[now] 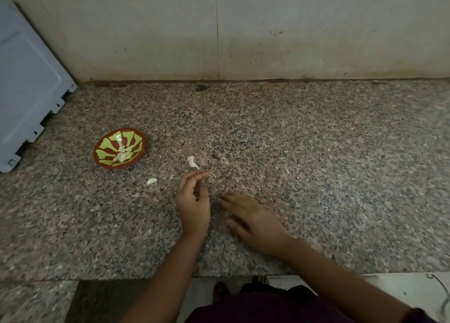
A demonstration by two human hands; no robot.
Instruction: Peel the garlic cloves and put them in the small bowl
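Fingers (203, 175) of left hand (193, 202) loosely curved, thumb side up, nothing plainly pinched between them; blurred, so a small scrap not ruled out. Right hand (253, 219) flat on speckled grey-pink granite counter (316, 152), fingers straight and spread, holding nothing. Loose pale garlic clove (151, 181) on counter left of left hand, near but not touching, long axis running left-near to right-far. White garlic stem piece with flared end (192, 162) just beyond left fingertips, slightly left, apart from them. Small red-brown bowl with yellow-green petal pattern (107, 142) further left and farther back, peeled pale cloves (124, 154) already inside. Left hand clearly nearer than right to both loose clove and bowl. Likely next: leftward reach with left hand, pinching clove across its long axis.
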